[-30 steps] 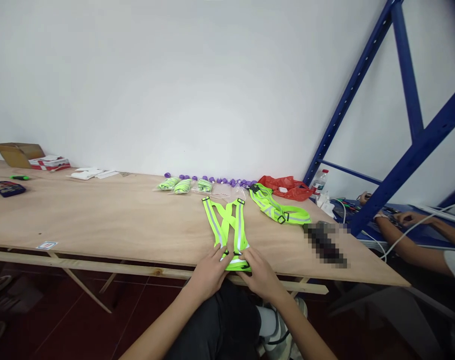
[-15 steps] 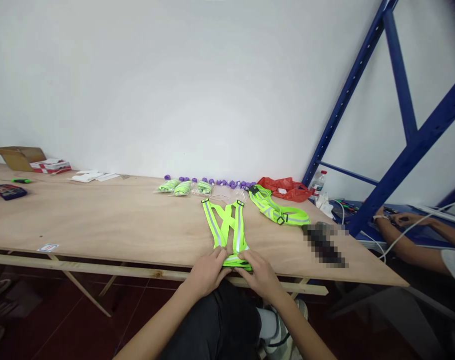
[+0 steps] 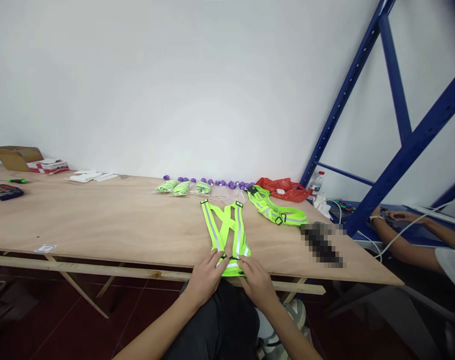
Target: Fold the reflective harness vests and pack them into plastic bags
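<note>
A neon-yellow reflective vest [image 3: 227, 230] made of straps with silver stripes lies on the wooden table, its shoulder straps crossing and its black buckles toward the wall. My left hand [image 3: 206, 276] grips the vest's near end from the left, fingers bent over the strap. From the right, my right hand [image 3: 258, 281] pinches the same end. Between my hands the waist band is bunched at the table edge, with a small black piece on it. Fingertips partly hide the band. A second reflective vest [image 3: 278, 212] lies loosely coiled to the right.
Behind are bagged reflective vests [image 3: 181, 188], a row of purple rolls [image 3: 227, 184] and a red plastic bag [image 3: 283, 190]. At left stand a cardboard box [image 3: 17, 159] and a green-handled tool [image 3: 17, 181]. A blue rack post [image 3: 381, 175] rises at right, beside another person's arms [image 3: 398, 235].
My hands have spread slightly apart on the near end. The waist band between them now shows more of its width and hangs nearer to me. The view has shifted slightly.
</note>
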A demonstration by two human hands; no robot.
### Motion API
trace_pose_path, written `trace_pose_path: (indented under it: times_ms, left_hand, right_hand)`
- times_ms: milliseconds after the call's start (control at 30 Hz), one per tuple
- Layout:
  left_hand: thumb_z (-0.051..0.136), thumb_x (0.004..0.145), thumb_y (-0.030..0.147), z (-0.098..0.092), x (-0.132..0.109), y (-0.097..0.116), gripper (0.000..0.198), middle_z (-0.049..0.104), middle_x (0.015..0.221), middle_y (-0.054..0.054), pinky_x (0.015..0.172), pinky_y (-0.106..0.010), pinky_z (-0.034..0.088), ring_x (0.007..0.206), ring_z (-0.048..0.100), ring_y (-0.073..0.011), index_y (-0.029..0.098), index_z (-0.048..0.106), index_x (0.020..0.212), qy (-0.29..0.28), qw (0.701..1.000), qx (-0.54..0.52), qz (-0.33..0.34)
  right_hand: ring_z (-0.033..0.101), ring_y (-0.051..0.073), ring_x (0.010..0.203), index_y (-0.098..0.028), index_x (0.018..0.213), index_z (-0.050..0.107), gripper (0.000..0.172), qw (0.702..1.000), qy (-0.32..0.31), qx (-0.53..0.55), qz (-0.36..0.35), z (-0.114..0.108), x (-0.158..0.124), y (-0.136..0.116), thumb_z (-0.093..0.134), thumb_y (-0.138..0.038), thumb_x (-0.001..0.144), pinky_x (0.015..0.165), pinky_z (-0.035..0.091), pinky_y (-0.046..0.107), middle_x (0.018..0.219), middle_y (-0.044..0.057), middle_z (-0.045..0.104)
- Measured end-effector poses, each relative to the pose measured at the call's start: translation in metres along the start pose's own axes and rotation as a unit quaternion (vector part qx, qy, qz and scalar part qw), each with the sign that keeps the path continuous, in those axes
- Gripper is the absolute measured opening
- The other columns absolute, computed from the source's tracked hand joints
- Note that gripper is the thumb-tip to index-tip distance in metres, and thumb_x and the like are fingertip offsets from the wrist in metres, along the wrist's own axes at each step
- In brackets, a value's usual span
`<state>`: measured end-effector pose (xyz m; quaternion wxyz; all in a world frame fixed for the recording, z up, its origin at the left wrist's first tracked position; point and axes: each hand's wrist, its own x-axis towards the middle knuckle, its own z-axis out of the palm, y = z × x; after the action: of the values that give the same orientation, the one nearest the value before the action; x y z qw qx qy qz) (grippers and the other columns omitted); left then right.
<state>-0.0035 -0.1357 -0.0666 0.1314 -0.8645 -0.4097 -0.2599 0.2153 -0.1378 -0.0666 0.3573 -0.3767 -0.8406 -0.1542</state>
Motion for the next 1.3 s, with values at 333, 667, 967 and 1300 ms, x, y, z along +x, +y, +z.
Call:
trace_pose_path:
  times_ms: [333, 667, 967, 1300]
  left_hand:
    - [0.058, 0.096, 0.030, -0.017, 0.008, -0.003, 0.046, 0.064, 0.127, -0.011, 0.077, -0.032, 0.058, 0.099, 0.069, -0.0240, 0.023, 0.047, 0.141, -0.036, 0.998, -0.037, -0.026]
    - [0.052, 0.092, 0.013, -0.014, 0.008, -0.016, 0.028, 0.068, 0.112, -0.010, 0.076, -0.032, 0.057, 0.099, 0.068, -0.0241, 0.020, 0.059, 0.118, 0.043, 0.990, -0.131, 0.009]
    - [0.051, 0.099, 0.032, -0.029, 0.015, -0.020, 0.019, 0.073, 0.107, -0.007, 0.076, -0.029, 0.051, 0.096, 0.071, -0.0239, 0.021, 0.056, 0.114, -0.073, 0.969, -0.221, -0.086]
    - [0.043, 0.100, 0.034, -0.039, 0.038, -0.020, 0.017, 0.072, 0.094, -0.006, 0.074, -0.028, 0.045, 0.086, 0.067, -0.0223, 0.021, 0.053, 0.098, -0.066, 0.933, -0.313, -0.166]
  right_hand:
    - [0.074, 0.023, 0.087, -0.016, 0.119, 0.065, 0.029, 1.000, 0.002, -0.002, -0.012, -0.009, 0.008, 0.004, 0.043, -0.024, 0.101, 0.076, 0.059, 0.033, 0.098, 0.013, 0.077]
    - [0.074, 0.021, 0.076, -0.018, 0.113, 0.067, 0.033, 0.999, -0.006, 0.030, 0.015, -0.016, 0.015, 0.004, 0.042, -0.037, 0.105, 0.066, 0.054, 0.028, 0.090, 0.009, 0.078]
    - [0.075, 0.020, 0.074, -0.022, 0.106, 0.073, 0.032, 0.996, -0.031, 0.038, 0.068, -0.011, 0.021, 0.014, 0.052, -0.046, 0.100, 0.060, 0.050, 0.026, 0.089, 0.005, 0.079]
    - [0.067, 0.020, 0.073, -0.023, 0.091, 0.067, 0.036, 0.987, -0.072, 0.038, 0.142, -0.009, 0.040, 0.015, 0.043, -0.047, 0.102, 0.060, 0.042, 0.027, 0.078, 0.003, 0.072]
